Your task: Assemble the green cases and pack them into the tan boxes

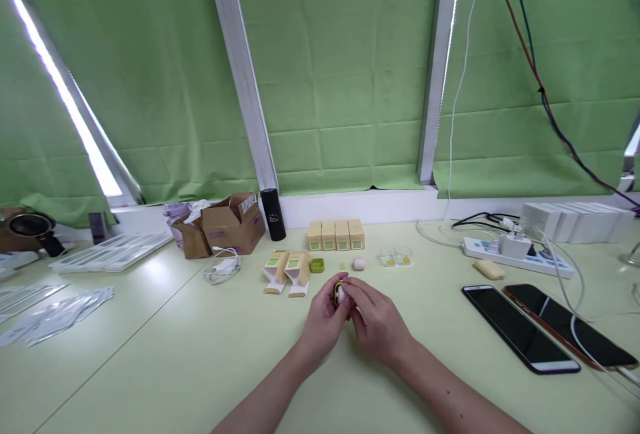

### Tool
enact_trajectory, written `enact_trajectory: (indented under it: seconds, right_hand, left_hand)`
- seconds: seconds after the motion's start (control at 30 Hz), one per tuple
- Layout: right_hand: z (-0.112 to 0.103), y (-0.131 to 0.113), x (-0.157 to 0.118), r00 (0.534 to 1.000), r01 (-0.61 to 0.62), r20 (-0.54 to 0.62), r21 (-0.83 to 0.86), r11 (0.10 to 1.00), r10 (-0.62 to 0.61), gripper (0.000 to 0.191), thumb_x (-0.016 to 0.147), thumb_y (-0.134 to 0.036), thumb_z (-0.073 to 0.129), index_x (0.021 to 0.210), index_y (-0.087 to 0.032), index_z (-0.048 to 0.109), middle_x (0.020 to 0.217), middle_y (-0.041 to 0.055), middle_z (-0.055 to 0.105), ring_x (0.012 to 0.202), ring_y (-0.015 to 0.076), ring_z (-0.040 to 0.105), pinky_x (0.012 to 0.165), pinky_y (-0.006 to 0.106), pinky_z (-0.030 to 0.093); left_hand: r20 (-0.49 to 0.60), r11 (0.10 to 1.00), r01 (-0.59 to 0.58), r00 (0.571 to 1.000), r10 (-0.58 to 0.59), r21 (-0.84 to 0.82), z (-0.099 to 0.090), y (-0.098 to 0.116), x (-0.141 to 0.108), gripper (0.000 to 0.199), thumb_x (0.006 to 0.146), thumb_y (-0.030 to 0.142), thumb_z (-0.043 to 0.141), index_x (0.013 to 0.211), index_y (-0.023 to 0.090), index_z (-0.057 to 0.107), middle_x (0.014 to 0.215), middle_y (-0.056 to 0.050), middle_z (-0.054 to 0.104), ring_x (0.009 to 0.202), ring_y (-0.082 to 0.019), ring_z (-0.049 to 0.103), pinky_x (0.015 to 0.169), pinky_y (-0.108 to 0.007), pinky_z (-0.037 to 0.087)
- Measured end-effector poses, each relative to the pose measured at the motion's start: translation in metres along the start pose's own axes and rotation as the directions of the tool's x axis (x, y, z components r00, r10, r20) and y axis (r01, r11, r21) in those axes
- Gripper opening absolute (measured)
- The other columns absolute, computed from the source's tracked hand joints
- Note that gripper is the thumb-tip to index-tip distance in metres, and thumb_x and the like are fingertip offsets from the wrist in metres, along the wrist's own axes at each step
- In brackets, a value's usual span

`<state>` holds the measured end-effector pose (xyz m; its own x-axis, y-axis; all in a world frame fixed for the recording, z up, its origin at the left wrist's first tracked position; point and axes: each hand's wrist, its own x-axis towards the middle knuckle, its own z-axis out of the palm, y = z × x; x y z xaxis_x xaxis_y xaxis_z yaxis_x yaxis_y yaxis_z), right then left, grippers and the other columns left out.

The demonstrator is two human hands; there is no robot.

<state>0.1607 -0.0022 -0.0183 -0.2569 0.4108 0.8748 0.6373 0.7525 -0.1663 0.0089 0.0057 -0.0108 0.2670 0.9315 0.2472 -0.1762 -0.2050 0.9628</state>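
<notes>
Both my hands meet over the table, in front of the small boxes. My left hand [323,317] is closed around a small rounded cover with a yellow-green rim [337,293]. The fingers of my right hand [377,321] pinch a small white rounded piece [342,295] against that cover; the fingers partly hide both. Just beyond the hands lie a green open cover [317,265], a tiny yellow piece [343,266] and a small whitish rounded case [359,264]. Two opened cardboard boxes [298,265] stand to the left of these.
Several closed small boxes [335,235] line up behind. A clear plastic tray [395,257] with yellow bits lies right of them. Two phones [520,327], a power strip [520,257] and cables are on the right. A cardboard carton [233,224], black bottle [273,215] and charger [227,266] stand left.
</notes>
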Motion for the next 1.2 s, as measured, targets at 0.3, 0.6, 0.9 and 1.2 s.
enact_trajectory:
  seconds: [0.3, 0.6, 0.9, 1.2]
  right_hand:
    - [0.0009, 0.0013, 0.0012, 1.000, 0.014, -0.003, 0.001, 1.000, -0.014, 0.045, 0.092, -0.002, 0.048, 0.133, -0.017, 0.060, 0.124, 0.0170, 0.073, 0.111, 0.0268, 0.074, 0.089, 0.040, 0.067]
    - [0.0004, 0.0012, 0.0029, 1.000, 0.026, -0.004, -0.018, 1.000, -0.026, 0.043, 0.092, -0.001, 0.047, 0.130, -0.018, 0.060, 0.122, 0.0169, 0.074, 0.107, 0.0271, 0.075, 0.087, 0.040, 0.068]
    - [0.0027, 0.0022, 0.0020, 1.000, 0.023, 0.010, -0.007, 1.000, -0.023, 0.043, 0.094, 0.000, 0.046, 0.129, -0.017, 0.063, 0.124, 0.0166, 0.073, 0.108, 0.0261, 0.075, 0.087, 0.038, 0.067]
    - [0.0021, 0.0049, -0.0018, 0.998, -0.039, 0.049, 0.088, 0.995, 0.034, 0.054, 0.092, -0.002, 0.046, 0.142, -0.020, 0.053, 0.134, 0.0155, 0.068, 0.123, 0.0271, 0.067, 0.099, 0.044, 0.063]
  left_hand:
    - [-0.001, 1.000, 0.002, 1.000, -0.002, 0.001, -0.0003, -0.0001, 0.0002, 0.071, 0.088, 0.052, 0.076, 0.145, 0.017, 0.053, 0.111, -0.012, 0.070, 0.088, -0.019, 0.065, 0.078, -0.031, 0.056]
    - [-0.003, 1.000, -0.007, 1.000, 0.007, -0.004, 0.0005, 0.0007, 0.0004, 0.070, 0.087, 0.052, 0.076, 0.144, 0.017, 0.055, 0.100, -0.009, 0.070, 0.092, -0.021, 0.065, 0.082, -0.034, 0.057]
    - [0.002, 0.999, -0.019, 1.000, 0.019, 0.026, -0.0012, -0.0018, 0.0004, 0.067, 0.089, 0.051, 0.075, 0.144, 0.017, 0.055, 0.099, -0.009, 0.069, 0.092, -0.022, 0.066, 0.085, -0.037, 0.057]
    - [0.002, 1.000, -0.030, 1.000, 0.030, -0.006, -0.0016, 0.0006, 0.0017, 0.073, 0.085, 0.047, 0.081, 0.147, 0.019, 0.053, 0.112, -0.011, 0.067, 0.085, -0.017, 0.062, 0.073, -0.028, 0.055]
